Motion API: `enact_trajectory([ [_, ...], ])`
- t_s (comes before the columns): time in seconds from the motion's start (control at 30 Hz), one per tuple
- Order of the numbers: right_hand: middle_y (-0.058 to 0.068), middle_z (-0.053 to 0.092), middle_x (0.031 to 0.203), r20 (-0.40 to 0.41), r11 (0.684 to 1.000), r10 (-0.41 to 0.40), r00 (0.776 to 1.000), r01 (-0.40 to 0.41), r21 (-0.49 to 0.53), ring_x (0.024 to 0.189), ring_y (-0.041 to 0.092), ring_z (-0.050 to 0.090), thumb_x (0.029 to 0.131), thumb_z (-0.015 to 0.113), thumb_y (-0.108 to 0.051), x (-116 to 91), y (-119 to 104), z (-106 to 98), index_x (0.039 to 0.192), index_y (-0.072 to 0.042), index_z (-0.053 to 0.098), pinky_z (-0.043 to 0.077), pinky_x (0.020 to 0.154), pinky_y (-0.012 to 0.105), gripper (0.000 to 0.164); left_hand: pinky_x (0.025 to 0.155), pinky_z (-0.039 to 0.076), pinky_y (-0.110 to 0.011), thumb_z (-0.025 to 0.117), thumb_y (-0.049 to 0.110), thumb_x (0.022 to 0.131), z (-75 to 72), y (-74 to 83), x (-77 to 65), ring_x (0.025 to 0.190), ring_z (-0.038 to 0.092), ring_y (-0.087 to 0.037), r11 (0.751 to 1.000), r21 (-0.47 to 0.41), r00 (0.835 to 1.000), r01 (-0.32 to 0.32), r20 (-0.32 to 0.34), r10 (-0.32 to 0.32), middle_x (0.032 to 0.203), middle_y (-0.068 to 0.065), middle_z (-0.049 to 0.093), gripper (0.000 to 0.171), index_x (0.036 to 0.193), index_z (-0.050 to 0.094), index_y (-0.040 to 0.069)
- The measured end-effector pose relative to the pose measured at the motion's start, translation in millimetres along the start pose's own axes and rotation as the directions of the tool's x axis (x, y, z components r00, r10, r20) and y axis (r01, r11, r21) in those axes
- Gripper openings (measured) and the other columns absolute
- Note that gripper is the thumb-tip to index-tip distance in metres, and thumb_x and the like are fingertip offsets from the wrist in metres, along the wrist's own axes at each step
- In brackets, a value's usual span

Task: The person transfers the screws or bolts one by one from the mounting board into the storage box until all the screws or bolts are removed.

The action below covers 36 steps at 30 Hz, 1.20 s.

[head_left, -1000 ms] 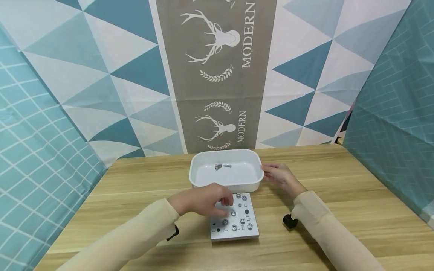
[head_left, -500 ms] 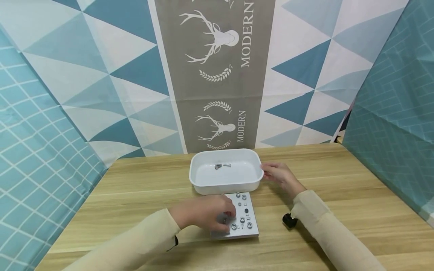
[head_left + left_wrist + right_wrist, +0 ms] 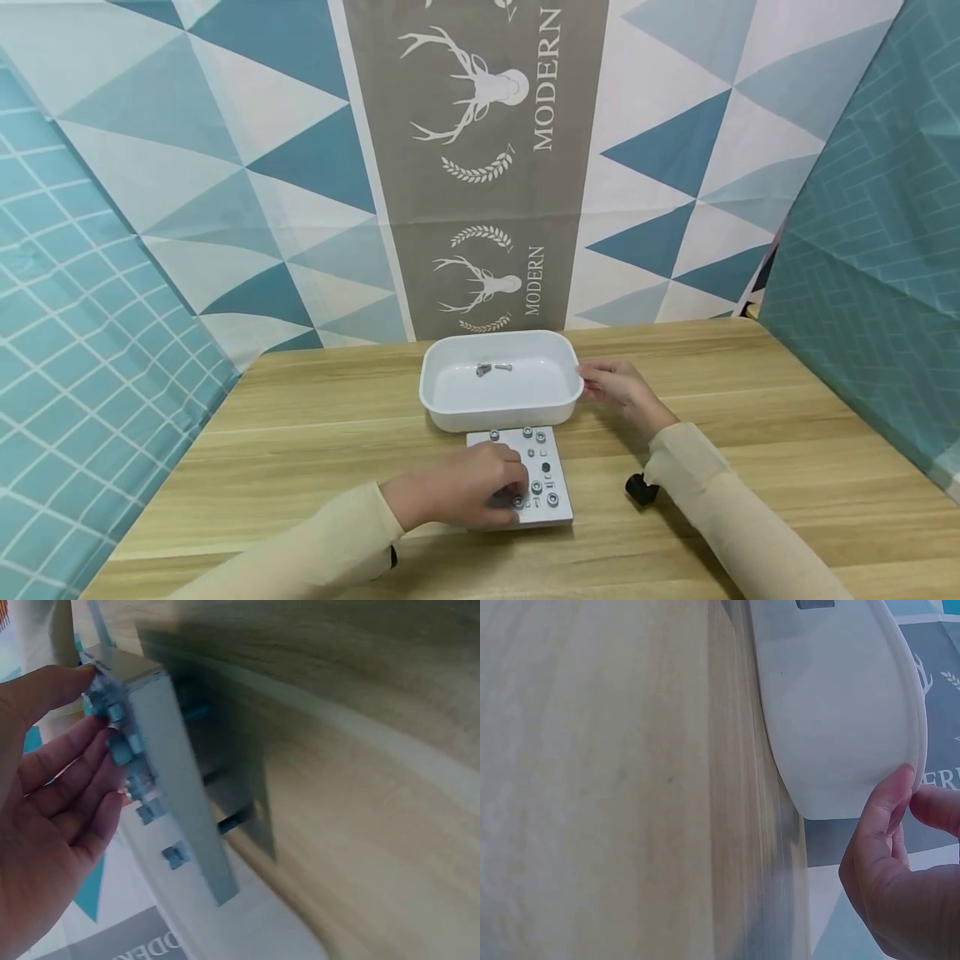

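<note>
My left hand (image 3: 480, 487) reaches over the near left of a silver metal plate (image 3: 561, 510) set with several socket-head bolts (image 3: 552, 499). In the left wrist view, the thumb is at one corner of the plate (image 3: 169, 772). The fingers curve loosely beside the bolt heads (image 3: 120, 748), and one bolt (image 3: 97, 701) shows between thumb and fingertips. Bolt shanks (image 3: 236, 817) stick out below the plate, over the table. My right hand (image 3: 618, 390) pinches the right rim of a white tray (image 3: 501, 417) between thumb and fingers.
A few small loose screws (image 3: 483, 368) lie in the tray, which stands just behind the plate. The wooden table (image 3: 750, 467) extends to both sides. Patterned cloth (image 3: 487, 192) hangs behind it. A black object (image 3: 641, 489) shows beside the right sleeve.
My left hand has moved slightly toward me and right across the plate, uncovering a bolt at its far left. The right hand stays at the tray rim.
</note>
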State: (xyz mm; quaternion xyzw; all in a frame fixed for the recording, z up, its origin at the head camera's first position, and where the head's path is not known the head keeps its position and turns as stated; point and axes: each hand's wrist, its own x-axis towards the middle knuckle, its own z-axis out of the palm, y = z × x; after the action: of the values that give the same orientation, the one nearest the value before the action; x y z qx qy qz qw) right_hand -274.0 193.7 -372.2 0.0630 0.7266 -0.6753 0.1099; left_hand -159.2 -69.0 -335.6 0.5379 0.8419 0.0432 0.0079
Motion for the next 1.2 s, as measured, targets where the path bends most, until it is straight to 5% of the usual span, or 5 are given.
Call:
enact_trajectory([
  [0.43,-0.003,0.065,0.08,0.004,0.999,0.0,1.0,0.0,0.038,0.07,0.003,0.06,0.094,0.058,-0.012,1,1,1,0.132,0.014,0.046,0.055,0.067,0.016,0.047,0.075,0.039,-0.009,0.071,0.02,0.082,7.8,-5.9,0.3,0.074,0.052,0.001,0.993,-0.109,0.997,-0.035,-0.072,0.027,0.08,0.007,0.063,0.008,0.088,0.067,0.015],
  [1.03,-0.007,0.065,0.075,0.024,0.999,-0.008,1.0,0.007,0.045,0.068,0.001,0.061,0.094,0.057,-0.011,1,2,0,0.132,0.016,0.043,0.055,0.067,0.015,0.048,0.078,0.039,-0.009,0.067,0.02,0.085,9.6,-11.5,3.0,0.076,0.05,0.003,0.991,-0.129,0.999,-0.036,-0.024,0.033,0.081,0.007,0.062,0.007,0.09,0.066,0.014],
  [1.2,-0.007,0.065,0.074,0.031,0.998,-0.015,0.999,0.013,0.058,0.067,0.002,0.062,0.094,0.057,-0.01,2,2,-1,0.132,0.017,0.043,0.055,0.067,0.016,0.049,0.077,0.04,-0.006,0.07,0.018,0.083,9.7,-18.3,3.0,0.078,0.05,0.005,0.97,-0.239,0.999,-0.038,0.011,0.042,0.083,0.006,0.063,0.01,0.092,0.067,0.013],
])
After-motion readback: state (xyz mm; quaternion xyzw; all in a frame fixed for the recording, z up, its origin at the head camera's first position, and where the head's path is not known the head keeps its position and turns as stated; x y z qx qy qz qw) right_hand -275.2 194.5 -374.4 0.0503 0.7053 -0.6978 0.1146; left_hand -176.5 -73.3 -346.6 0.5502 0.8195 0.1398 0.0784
